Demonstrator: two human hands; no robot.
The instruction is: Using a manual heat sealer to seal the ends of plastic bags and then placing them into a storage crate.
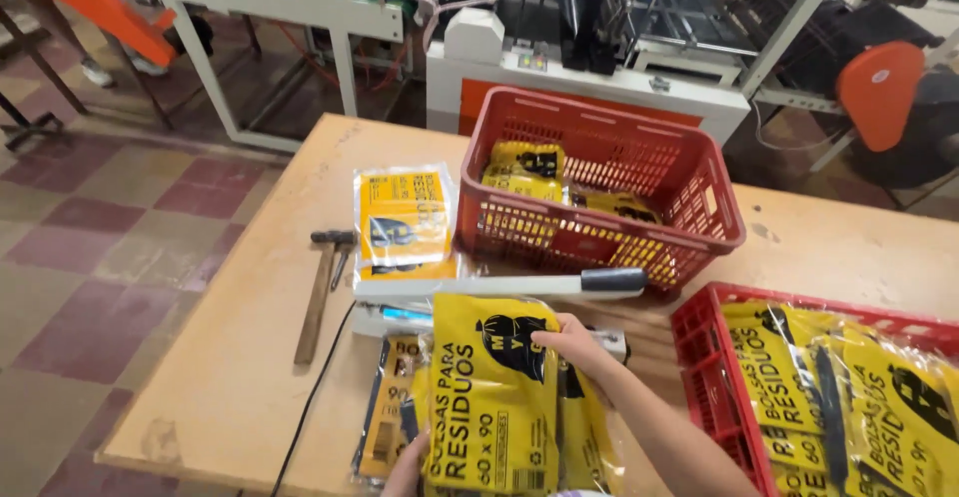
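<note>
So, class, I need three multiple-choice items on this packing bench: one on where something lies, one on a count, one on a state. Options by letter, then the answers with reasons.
1. Where does the hammer lie?
A. In a crate
B. On the wooden table, left of the heat sealer
C. On the floor

2. How many red plastic crates are on the table?
A. One
B. Two
C. Four

3. How is the sealer's arm?
A. Lifted clear of its base
B. Pressed shut on a packet
C. Taken off

Answers: 1 B, it rests on the wooden table beside the heat sealer. 2 B, the far crate and the near crate. 3 A, the bar hangs above the base while the right hand and left hand hold the yellow packet beneath it.
</note>
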